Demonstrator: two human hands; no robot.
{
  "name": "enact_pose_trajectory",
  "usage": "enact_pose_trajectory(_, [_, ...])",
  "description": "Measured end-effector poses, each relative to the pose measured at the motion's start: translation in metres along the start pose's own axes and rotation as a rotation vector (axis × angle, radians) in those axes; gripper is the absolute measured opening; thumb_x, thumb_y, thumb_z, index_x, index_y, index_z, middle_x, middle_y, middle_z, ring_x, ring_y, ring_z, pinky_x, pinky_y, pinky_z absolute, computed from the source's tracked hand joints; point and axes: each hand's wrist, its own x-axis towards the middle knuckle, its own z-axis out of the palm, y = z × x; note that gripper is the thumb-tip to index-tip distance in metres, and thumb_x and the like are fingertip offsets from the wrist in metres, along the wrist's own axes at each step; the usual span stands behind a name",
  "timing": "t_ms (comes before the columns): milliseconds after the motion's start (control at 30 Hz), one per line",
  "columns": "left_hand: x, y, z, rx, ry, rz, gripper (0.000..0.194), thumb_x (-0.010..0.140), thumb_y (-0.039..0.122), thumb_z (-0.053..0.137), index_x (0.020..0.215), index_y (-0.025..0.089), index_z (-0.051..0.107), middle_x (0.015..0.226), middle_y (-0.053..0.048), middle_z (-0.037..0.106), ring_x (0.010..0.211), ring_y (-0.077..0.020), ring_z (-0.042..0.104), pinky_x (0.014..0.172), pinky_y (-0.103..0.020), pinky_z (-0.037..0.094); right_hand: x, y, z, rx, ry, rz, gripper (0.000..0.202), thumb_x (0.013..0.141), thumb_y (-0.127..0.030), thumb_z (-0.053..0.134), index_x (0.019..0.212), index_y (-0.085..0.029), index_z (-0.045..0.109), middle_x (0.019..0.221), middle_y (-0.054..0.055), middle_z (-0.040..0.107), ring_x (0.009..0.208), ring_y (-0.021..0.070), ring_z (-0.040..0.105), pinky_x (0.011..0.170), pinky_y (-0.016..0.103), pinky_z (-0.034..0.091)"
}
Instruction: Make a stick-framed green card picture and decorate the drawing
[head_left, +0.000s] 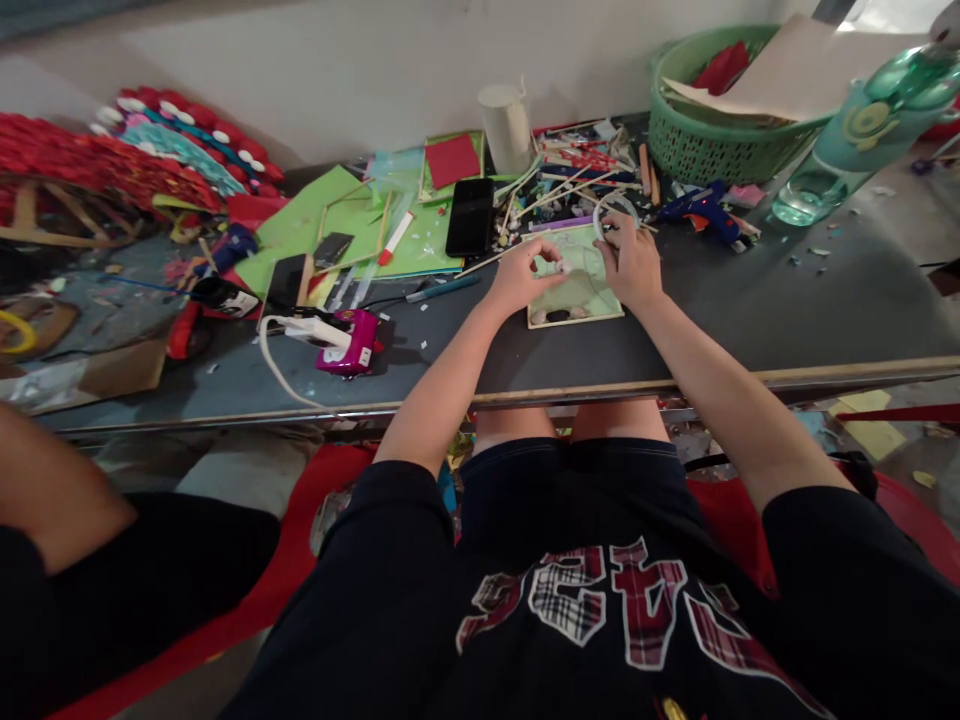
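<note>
My left hand [525,275] is over the left side of a small pale green panel [577,300] with a thin light-wood border. Its thumb and forefinger pinch a tiny whitish piece [562,266] that is too small to name. Over the panel's right edge, my right hand [634,262] has its fingers closed on a translucent white ring-shaped roll [598,218], which looks like a roll of tape or line. A faint thin strand curves over the panel between the hands. Small pinkish and dark bits lie along the panel's lower edge.
Behind the panel are a black phone [469,218], loose sticks and scraps, and a white paper cylinder [506,128]. To the right stand a blue glue gun [712,215], a green basket [694,140] and a bottle [825,170]. A magenta power adapter [349,345] lies left. Another person sits at far left.
</note>
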Motion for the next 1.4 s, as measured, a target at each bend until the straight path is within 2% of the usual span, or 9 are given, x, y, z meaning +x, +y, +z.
enact_pose_trajectory(267, [-0.003,-0.004,0.009,-0.164,-0.101,-0.003,0.034,0.086,0.045,0.083,0.105,0.023,0.067,0.1,-0.007,0.076,0.092,-0.0198,0.074,0.081,-0.034,0.06,0.003,0.008,0.003,0.016,-0.022,0.007,0.043,0.111,-0.046,0.03,0.139,-0.022,0.051,0.122,0.012,0.074,0.122,0.0297,0.068,0.116,0.052,0.043])
enact_pose_trajectory(467, [-0.005,-0.005,0.014,-0.215,-0.108,-0.007,0.03,0.091,0.046,0.075,0.11,0.024,0.068,0.108,-0.01,0.077,0.098,-0.0214,0.075,0.082,-0.034,0.06,0.004,0.011,0.003,0.043,-0.016,-0.001,0.047,0.11,-0.052,0.03,0.138,-0.022,0.053,0.125,0.014,0.072,0.124,0.0322,0.067,0.115,0.054,0.044])
enact_pose_trajectory(567, [-0.006,-0.002,0.012,-0.208,-0.116,-0.011,0.029,0.091,0.045,0.074,0.111,0.024,0.07,0.11,-0.01,0.077,0.096,-0.0208,0.074,0.08,-0.034,0.059,0.003,0.009,0.001,0.04,-0.023,-0.006,0.047,0.11,-0.053,0.03,0.139,-0.023,0.052,0.126,0.014,0.073,0.124,0.0337,0.067,0.114,0.056,0.044])
enact_pose_trajectory(767, [-0.008,0.008,0.011,-0.257,-0.17,0.083,0.028,0.091,0.043,0.069,0.107,0.022,0.078,0.106,-0.009,0.079,0.084,-0.0175,0.069,0.074,-0.031,0.054,0.003,0.005,-0.001,0.042,-0.071,-0.026,0.043,0.11,-0.048,0.033,0.14,-0.025,0.053,0.123,0.012,0.077,0.124,0.0324,0.069,0.118,0.057,0.042])
enact_pose_trajectory(933, [-0.009,0.02,0.012,-0.191,-0.267,0.095,0.031,0.092,0.043,0.068,0.113,0.024,0.08,0.105,-0.007,0.08,0.078,-0.0161,0.067,0.071,-0.029,0.053,0.005,0.004,0.0,0.015,-0.094,0.0,0.042,0.109,-0.047,0.036,0.142,-0.025,0.052,0.12,0.01,0.078,0.125,0.0311,0.069,0.119,0.056,0.041])
enact_pose_trajectory(1167, [-0.009,0.025,0.016,-0.157,-0.347,0.21,0.026,0.088,0.034,0.073,0.112,0.026,0.081,0.099,-0.006,0.081,0.097,-0.022,0.073,0.089,-0.034,0.058,0.005,0.003,0.0,0.021,-0.08,-0.022,0.039,0.11,-0.044,0.036,0.139,-0.023,0.053,0.117,0.012,0.079,0.12,0.0302,0.071,0.115,0.055,0.045])
enact_pose_trajectory(1267, [-0.009,0.026,0.016,-0.106,-0.357,0.256,0.023,0.091,0.033,0.072,0.111,0.027,0.081,0.108,-0.007,0.081,0.109,-0.026,0.072,0.101,-0.041,0.055,0.005,0.005,0.002,0.011,-0.072,-0.019,0.039,0.11,-0.043,0.037,0.139,-0.022,0.052,0.113,0.011,0.08,0.118,0.029,0.072,0.114,0.054,0.045])
enact_pose_trajectory(1400, [-0.009,0.029,0.016,-0.07,-0.365,0.257,0.035,0.096,0.035,0.067,0.13,0.028,0.074,0.119,-0.009,0.078,0.114,-0.0286,0.07,0.103,-0.044,0.055,0.006,0.006,0.004,0.01,-0.068,-0.016,0.038,0.11,-0.043,0.038,0.139,-0.023,0.052,0.113,0.01,0.08,0.117,0.0287,0.073,0.114,0.053,0.045])
